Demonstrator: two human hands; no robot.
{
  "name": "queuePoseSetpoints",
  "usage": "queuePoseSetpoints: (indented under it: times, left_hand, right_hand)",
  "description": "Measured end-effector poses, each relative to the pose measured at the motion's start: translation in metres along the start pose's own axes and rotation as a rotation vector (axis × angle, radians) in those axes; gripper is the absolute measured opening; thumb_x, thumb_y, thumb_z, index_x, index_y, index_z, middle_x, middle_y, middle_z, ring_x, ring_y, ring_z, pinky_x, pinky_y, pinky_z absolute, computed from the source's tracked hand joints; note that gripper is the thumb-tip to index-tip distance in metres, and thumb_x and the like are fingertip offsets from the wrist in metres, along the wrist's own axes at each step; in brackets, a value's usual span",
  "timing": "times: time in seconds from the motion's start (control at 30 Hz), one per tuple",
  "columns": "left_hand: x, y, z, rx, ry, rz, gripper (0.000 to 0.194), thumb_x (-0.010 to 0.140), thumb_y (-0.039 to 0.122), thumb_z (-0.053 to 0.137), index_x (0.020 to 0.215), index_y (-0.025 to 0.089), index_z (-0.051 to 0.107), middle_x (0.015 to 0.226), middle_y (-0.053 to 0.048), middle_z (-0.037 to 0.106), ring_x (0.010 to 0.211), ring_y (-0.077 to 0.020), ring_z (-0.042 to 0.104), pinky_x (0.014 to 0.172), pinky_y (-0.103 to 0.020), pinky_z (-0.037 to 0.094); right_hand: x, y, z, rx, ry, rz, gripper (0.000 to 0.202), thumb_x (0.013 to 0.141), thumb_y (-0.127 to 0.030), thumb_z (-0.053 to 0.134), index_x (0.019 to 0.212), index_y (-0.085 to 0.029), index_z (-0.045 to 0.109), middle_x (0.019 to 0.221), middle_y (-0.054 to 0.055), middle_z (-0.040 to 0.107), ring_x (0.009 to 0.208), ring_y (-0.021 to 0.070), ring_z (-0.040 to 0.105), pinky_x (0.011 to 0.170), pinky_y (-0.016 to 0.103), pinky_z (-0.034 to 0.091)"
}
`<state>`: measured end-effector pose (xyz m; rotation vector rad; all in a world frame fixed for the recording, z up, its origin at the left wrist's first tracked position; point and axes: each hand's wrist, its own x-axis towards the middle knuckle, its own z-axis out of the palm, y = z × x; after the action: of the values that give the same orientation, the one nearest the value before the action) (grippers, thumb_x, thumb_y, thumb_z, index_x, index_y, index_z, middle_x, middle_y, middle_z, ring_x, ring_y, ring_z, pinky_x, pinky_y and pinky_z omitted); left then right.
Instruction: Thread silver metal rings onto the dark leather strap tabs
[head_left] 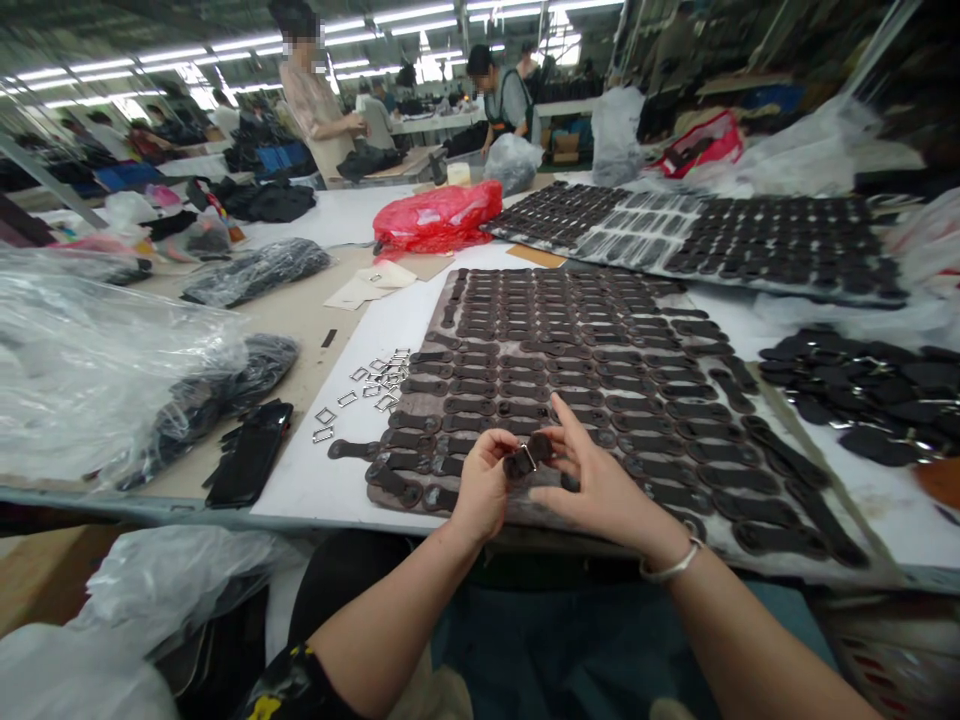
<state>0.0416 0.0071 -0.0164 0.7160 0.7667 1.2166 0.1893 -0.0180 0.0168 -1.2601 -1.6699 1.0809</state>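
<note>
Presently, we gripped a dk. strap (pixel 517 466) w/ the L hand (pixel 484 485), fingertips closed on one end; a metal frame (pixel 529 458) sat at its mid-section. The R hand (pixel 600 490) had fingers partly spread, tips at the strap's other end; we couldn't tell if they gripped it. Pos.: strap above the near part of a board (pixel 424 403) w/ rows of flat straps (pixel 780 538). Loose rect. frames (pixel 386 380) lay L of the board. Beyond it, we noted a red plastic bag (pixel 439 215) on the tabletop (pixel 311 315).
</note>
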Motion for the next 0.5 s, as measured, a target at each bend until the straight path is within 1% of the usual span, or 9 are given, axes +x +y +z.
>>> queuePoseSetpoints:
  times: [0.1,0.17,0.27,0.37,0.43,0.5]
  left_hand:
    - [-0.002,-0.007,0.001,0.029,0.016,0.005,0.029,0.062,0.025,0.076,0.08,0.018,0.054,0.074,0.002,0.057,0.063,-0.0098,0.052,0.061,-0.02,0.041]
    - [-0.003,-0.01,0.003,0.034,0.021,0.008,0.03,0.063,0.024,0.076,0.081,0.018,0.053,0.074,0.003,0.055,0.063,-0.0096,0.052,0.062,-0.02,0.041]
    - [-0.004,-0.012,0.006,0.021,0.04,0.032,0.032,0.062,0.021,0.075,0.083,0.019,0.052,0.076,0.003,0.054,0.065,-0.0097,0.052,0.064,-0.021,0.043]
    - [-0.005,-0.013,0.008,0.01,0.053,0.018,0.033,0.061,0.02,0.075,0.085,0.019,0.052,0.076,0.003,0.055,0.066,-0.0114,0.055,0.066,-0.024,0.045]
    - [-0.005,-0.013,0.008,0.017,0.057,0.005,0.032,0.062,0.018,0.073,0.088,0.019,0.054,0.076,0.003,0.056,0.068,-0.0126,0.057,0.07,-0.026,0.046]
    - [-0.005,-0.011,0.008,0.039,0.026,-0.013,0.033,0.063,0.015,0.071,0.093,0.018,0.059,0.081,0.0,0.061,0.076,-0.0147,0.059,0.075,-0.028,0.046]
  right_hand:
    - [-0.002,-0.007,0.003,-0.142,0.002,-0.032,0.113,0.064,-0.03,0.078,0.147,-0.025,0.002,0.135,0.014,0.04,0.124,0.0276,0.042,0.1,0.045,0.04]
    - [-0.003,-0.009,0.007,-0.201,0.032,-0.047,0.116,0.062,-0.034,0.079,0.147,-0.024,0.001,0.139,0.016,0.036,0.127,0.0293,0.038,0.101,0.047,0.038]
    - [-0.002,-0.01,0.01,-0.247,0.096,-0.082,0.111,0.066,-0.034,0.077,0.147,-0.023,0.002,0.138,0.017,0.039,0.124,0.0294,0.042,0.1,0.047,0.039]
    - [-0.002,-0.007,0.01,-0.305,0.117,-0.129,0.106,0.068,-0.034,0.075,0.147,-0.022,0.004,0.137,0.016,0.042,0.122,0.0289,0.045,0.098,0.046,0.042]
    - [-0.002,-0.004,0.008,-0.32,0.137,-0.151,0.099,0.073,-0.034,0.071,0.147,-0.021,0.007,0.132,0.014,0.048,0.117,0.0271,0.051,0.096,0.044,0.045]
    - [-0.001,0.0,0.005,-0.323,0.18,-0.147,0.088,0.079,-0.034,0.065,0.147,-0.022,0.011,0.122,0.011,0.058,0.106,0.0241,0.06,0.092,0.041,0.049]
